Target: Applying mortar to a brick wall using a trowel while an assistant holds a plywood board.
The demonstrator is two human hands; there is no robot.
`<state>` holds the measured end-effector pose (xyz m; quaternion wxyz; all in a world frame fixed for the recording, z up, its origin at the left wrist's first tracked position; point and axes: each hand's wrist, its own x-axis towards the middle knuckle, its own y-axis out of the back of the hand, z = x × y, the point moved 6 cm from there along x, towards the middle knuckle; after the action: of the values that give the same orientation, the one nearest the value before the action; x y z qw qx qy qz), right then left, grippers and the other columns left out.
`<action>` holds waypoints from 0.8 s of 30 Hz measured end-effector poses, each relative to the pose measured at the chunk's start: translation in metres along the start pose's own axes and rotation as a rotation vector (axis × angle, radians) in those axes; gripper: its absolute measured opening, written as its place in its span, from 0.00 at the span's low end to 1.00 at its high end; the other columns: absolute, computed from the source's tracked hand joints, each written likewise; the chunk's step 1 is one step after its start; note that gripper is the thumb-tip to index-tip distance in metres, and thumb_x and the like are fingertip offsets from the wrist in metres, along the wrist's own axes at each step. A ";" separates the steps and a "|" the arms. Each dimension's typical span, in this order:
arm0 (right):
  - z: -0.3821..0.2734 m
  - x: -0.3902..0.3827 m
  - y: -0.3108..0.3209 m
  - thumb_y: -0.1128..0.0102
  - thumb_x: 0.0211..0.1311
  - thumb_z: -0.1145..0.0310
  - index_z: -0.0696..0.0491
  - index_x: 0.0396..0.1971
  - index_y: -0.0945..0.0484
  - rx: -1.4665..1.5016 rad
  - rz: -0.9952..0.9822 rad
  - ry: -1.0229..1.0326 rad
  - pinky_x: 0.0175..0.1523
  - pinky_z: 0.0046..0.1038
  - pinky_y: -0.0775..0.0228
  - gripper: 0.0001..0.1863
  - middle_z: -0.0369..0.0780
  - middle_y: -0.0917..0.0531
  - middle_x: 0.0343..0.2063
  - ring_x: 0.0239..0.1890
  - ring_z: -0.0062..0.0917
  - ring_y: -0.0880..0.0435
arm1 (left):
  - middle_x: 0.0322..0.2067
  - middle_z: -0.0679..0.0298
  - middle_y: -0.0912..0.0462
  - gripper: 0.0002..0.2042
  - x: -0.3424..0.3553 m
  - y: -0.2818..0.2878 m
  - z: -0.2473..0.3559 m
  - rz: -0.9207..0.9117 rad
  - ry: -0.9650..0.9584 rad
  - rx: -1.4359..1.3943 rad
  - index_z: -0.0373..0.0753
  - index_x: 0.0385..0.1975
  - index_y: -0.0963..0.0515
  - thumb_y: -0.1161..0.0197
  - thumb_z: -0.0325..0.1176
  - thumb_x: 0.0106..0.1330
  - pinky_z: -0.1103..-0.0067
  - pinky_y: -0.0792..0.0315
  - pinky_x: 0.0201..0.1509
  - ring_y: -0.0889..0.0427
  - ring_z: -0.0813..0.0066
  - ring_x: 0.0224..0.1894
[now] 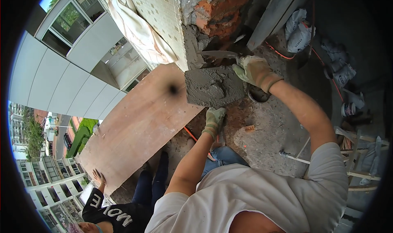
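Note:
My left hand (215,120), in a pale work glove, is closed at the near edge of a mortar board (200,94) and holds it up; its grip is partly hidden under the board. Wet grey mortar (219,87) covers the board, with a lump in the middle. Gloved as well, my right hand (254,71) grips a trowel, whose thin blade (219,53) points left across the mortar-smeared wall edge (192,45). The trowel's handle is hidden in the glove. Above the blade, broken red brick (223,14) shows in the wall.
A large plywood sheet (135,118) leans at the left, a co-worker's hand (98,177) on its far-left end. Beyond it are buildings and a drop. A round container (258,94) sits below my right wrist. White sacks (299,34), an orange cable (279,53) and a wooden frame (360,155) stand right.

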<state>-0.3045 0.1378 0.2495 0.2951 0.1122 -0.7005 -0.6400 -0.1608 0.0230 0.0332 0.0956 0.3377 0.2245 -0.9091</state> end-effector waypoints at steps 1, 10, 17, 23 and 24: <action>-0.001 0.013 0.008 0.42 0.62 0.51 0.51 0.33 0.16 -0.051 -0.095 -0.011 0.36 0.44 0.26 0.18 0.45 0.17 0.24 0.29 0.43 0.17 | 0.14 0.63 0.27 0.07 -0.003 0.002 0.004 0.001 -0.014 0.010 0.37 0.17 0.27 0.39 0.30 0.53 0.72 0.35 0.16 0.30 0.70 0.12; 0.037 0.071 0.070 0.41 0.64 0.48 0.57 0.32 0.18 -0.047 -0.327 -0.121 0.38 0.41 0.28 0.22 0.49 0.19 0.25 0.31 0.47 0.20 | 0.15 0.63 0.27 0.07 -0.012 0.017 -0.001 -0.087 -0.058 0.030 0.37 0.18 0.25 0.38 0.30 0.54 0.73 0.34 0.16 0.29 0.71 0.13; 0.025 -0.075 0.001 0.38 0.61 0.53 0.54 0.33 0.18 0.987 -0.001 -0.190 0.31 0.40 0.29 0.17 0.45 0.19 0.22 0.26 0.43 0.19 | 0.19 0.68 0.26 0.05 -0.037 0.045 0.039 -0.043 -0.038 0.132 0.38 0.25 0.26 0.36 0.31 0.54 0.77 0.34 0.21 0.29 0.76 0.17; -0.051 -0.113 -0.009 0.36 0.57 0.61 0.52 0.36 0.17 -0.004 0.139 0.313 0.36 0.38 0.26 0.12 0.43 0.16 0.31 0.33 0.41 0.18 | 0.23 0.67 0.22 0.05 -0.054 0.047 0.047 -0.051 -0.240 0.236 0.37 0.29 0.23 0.39 0.30 0.56 0.79 0.32 0.23 0.26 0.79 0.21; -0.059 -0.107 -0.004 0.36 0.57 0.61 0.52 0.36 0.17 -0.007 0.154 0.308 0.36 0.38 0.26 0.12 0.43 0.16 0.31 0.33 0.41 0.18 | 0.24 0.68 0.20 0.05 -0.060 0.046 0.042 -0.017 -0.288 0.350 0.37 0.29 0.23 0.39 0.30 0.56 0.79 0.32 0.24 0.26 0.80 0.22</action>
<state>-0.1873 0.1455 0.2174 0.4476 0.1539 -0.6512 -0.5932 -0.1244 -0.0359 0.0845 0.0590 0.2138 0.0505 -0.9738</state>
